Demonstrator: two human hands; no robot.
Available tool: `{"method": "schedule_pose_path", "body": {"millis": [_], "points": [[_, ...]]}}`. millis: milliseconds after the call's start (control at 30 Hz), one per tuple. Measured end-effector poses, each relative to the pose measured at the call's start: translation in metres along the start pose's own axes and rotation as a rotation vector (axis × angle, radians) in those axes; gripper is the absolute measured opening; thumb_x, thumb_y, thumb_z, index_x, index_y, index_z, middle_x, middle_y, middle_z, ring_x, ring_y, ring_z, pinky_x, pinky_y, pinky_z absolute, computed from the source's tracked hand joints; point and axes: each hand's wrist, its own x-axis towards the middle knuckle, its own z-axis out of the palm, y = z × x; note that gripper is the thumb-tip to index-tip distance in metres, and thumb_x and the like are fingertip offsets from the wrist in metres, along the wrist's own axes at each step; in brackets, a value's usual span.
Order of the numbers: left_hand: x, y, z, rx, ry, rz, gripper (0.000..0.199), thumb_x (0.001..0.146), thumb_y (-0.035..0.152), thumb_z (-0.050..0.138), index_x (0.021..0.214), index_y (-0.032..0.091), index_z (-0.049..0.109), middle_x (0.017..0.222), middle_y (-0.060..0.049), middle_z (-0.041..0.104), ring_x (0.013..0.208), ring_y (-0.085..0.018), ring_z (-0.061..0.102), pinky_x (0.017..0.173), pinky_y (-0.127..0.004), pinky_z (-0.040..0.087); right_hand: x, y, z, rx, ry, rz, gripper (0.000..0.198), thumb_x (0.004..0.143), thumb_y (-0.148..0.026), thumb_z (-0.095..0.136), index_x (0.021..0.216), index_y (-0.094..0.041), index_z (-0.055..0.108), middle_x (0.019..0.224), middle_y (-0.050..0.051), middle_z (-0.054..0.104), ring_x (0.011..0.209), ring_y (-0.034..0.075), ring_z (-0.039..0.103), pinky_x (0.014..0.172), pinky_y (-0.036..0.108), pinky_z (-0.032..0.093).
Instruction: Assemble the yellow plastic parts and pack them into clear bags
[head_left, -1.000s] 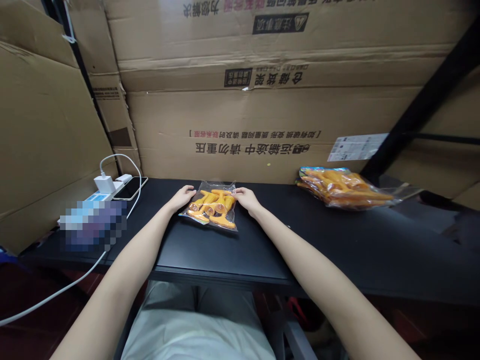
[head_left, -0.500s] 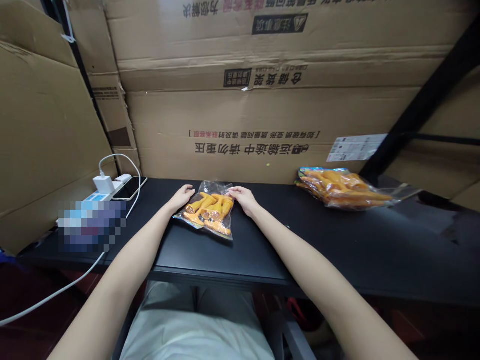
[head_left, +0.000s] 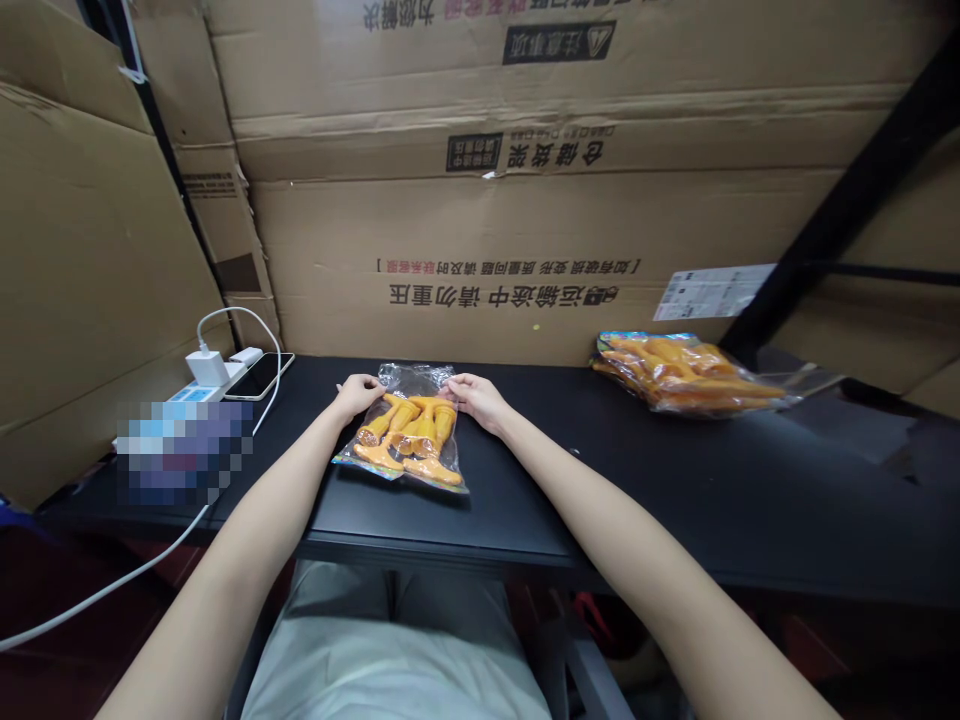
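Note:
A clear plastic bag (head_left: 424, 482) lies on the black table in front of me. Inside it are several orange moulded pieces (head_left: 420, 425), some T-shaped and some like ribbed cups; their exact kind I cannot tell. My left hand (head_left: 358, 395) has its fingertips closed on the bag's upper left edge. At the upper right edge, my right hand (head_left: 478, 398) pinches the plastic between thumb and fingers. The bag's far end, transparent and crinkled, stretches between the two hands, and a strip of coloured print shows along its near left edge.
More bagged orange pieces (head_left: 682, 375) lie stacked at the right rear. On the left are a power strip with a white charger (head_left: 208, 368), a phone (head_left: 261, 376), a blurred-out item (head_left: 184, 450) and a white cable (head_left: 172, 548). Cardboard (head_left: 450, 220) walls the back.
The bag has shifted slightly left and towards me and lies straighter. My left hand has closed on its upper left edge; my right hand has moved slightly left with the bag.

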Motion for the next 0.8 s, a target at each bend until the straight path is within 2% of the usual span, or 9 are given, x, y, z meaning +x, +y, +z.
{"method": "schedule_pose_path", "body": {"millis": [200,467,633,800], "points": [[0.005,-0.002,-0.005,-0.047,0.007,-0.069,0.012,0.060,0.024,0.071,0.058,0.017,0.062,0.079,-0.008,0.072,0.094,-0.026,0.064,0.093,-0.041,0.043,0.002,-0.001,0.000,-0.033,0.121,-0.017,0.012,0.084,-0.015,0.058,0.073,-0.017,0.058,0.071,0.004,0.069,0.065,0.011,0.065,0.065,0.023,0.054],[0.001,0.004,-0.006,-0.308,-0.147,-0.073,0.022,0.064,0.035,0.072,0.069,0.018,0.058,0.067,-0.004,0.070,0.077,-0.020,0.068,0.084,-0.036,0.049,-0.001,-0.003,-0.001,0.028,-0.022,0.092,0.008,0.080,-0.014,0.065,0.074,-0.015,0.059,0.080,0.010,0.072,0.069,0.013,0.067,0.069,0.025,0.054],[0.005,-0.001,-0.013,-0.262,-0.134,-0.094,0.020,0.057,0.028,0.076,0.063,0.016,0.062,0.058,-0.002,0.067,0.070,-0.019,0.067,0.088,-0.036,0.048,0.001,-0.002,-0.001,-0.006,0.038,0.111,0.012,0.077,-0.005,0.064,0.071,-0.014,0.060,0.070,0.005,0.069,0.061,0.010,0.065,0.063,0.023,0.055],[0.009,-0.008,-0.022,-0.329,-0.189,-0.080,0.025,0.051,0.026,0.079,0.072,0.015,0.069,0.065,-0.003,0.070,0.076,-0.020,0.068,0.091,-0.038,0.046,0.002,-0.002,-0.005,-0.006,0.023,0.103,0.013,0.072,-0.002,0.067,0.072,-0.014,0.063,0.065,0.003,0.067,0.061,0.010,0.065,0.069,0.026,0.056]]}}
